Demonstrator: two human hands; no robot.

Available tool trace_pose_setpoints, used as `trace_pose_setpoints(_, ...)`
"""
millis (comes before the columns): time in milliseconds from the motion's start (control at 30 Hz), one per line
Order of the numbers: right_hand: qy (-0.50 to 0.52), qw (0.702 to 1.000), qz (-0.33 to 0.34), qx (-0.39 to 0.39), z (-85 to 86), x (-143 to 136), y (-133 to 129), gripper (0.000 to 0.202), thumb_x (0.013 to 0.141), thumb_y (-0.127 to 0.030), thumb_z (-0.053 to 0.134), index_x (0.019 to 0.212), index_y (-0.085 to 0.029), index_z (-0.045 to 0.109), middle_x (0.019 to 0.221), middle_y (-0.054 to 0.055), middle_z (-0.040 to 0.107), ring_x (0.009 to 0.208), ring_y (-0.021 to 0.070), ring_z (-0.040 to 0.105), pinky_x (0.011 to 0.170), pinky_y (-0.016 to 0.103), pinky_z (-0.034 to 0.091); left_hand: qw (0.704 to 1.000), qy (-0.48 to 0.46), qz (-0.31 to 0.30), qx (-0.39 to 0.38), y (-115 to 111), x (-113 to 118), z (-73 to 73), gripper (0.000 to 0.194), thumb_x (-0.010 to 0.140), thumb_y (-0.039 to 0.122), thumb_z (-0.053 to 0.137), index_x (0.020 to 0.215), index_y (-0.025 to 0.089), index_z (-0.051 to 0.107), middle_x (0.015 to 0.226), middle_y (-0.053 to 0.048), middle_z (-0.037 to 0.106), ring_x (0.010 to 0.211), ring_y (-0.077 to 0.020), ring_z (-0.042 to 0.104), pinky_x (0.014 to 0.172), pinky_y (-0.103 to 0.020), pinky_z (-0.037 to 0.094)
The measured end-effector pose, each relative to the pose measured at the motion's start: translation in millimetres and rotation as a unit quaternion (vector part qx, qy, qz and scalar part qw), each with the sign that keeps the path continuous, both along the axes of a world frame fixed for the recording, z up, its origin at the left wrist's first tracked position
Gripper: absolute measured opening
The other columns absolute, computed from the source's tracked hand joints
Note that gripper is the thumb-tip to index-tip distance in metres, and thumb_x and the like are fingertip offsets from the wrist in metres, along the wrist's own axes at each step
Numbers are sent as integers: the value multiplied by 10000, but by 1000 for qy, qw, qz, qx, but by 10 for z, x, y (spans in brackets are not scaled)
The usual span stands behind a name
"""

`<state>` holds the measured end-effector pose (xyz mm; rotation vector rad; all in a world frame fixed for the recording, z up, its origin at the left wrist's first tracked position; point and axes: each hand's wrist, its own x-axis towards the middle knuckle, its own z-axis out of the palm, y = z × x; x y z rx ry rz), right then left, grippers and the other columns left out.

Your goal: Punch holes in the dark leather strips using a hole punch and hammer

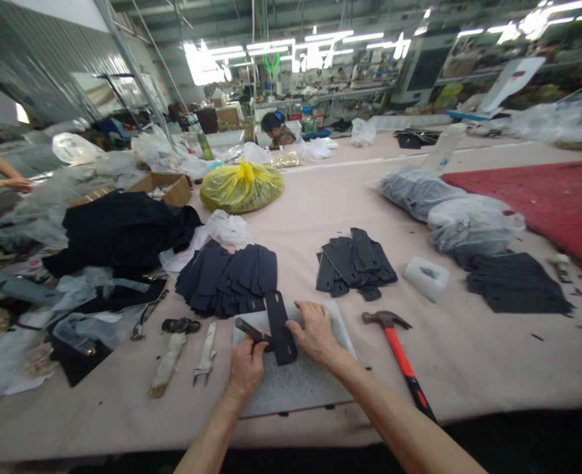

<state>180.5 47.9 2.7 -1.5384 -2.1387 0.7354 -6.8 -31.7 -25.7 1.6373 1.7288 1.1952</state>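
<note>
My left hand (246,367) pinches a dark metal rod-like tool (252,330), perhaps a punch, slanting over the board with its lower end by a dark strip. That flat dark strip (280,329) has rounded corners and small slots near its ends. It lies over a grey board (315,388) at the table's front. To its right, my right hand (317,331) rests with fingers apart, the thumb touching the strip's edge. Behind the board sit a fanned pile of similar dark strips (229,276) and a smaller, looser pile (355,260).
A red-handled hammer (400,352) lies right of the board. Left are a wrapped-handle hammer (170,362) and a pronged tool (205,352). A white roll (426,278), more dark pieces (518,283) and a yellow bag (242,187) stand farther off. Another person's hand (19,184) shows far left.
</note>
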Motion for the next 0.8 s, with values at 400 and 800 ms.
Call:
trace_pose_setpoints(400,-36,994,-85,-55,179,-40,1059,223,839,-249,535,940,-154,710,878,43,736,829,181,670,711,237,455,999,-4,15,28,-7,-15,-94,239,875,218,461,921,177,692,868,-97,740,803,-224,712,710,-328,590)
trace_pose_setpoints(800,-126,989,-82,-11,401,-404,1508,443,876,-441,565,1166,-114,637,1131,152,667,1053,256,616,891,308,436,998,17,13,58,11,-29,-119,224,884,190,465,949,181,680,871,-92,748,800,-222,726,703,-304,602)
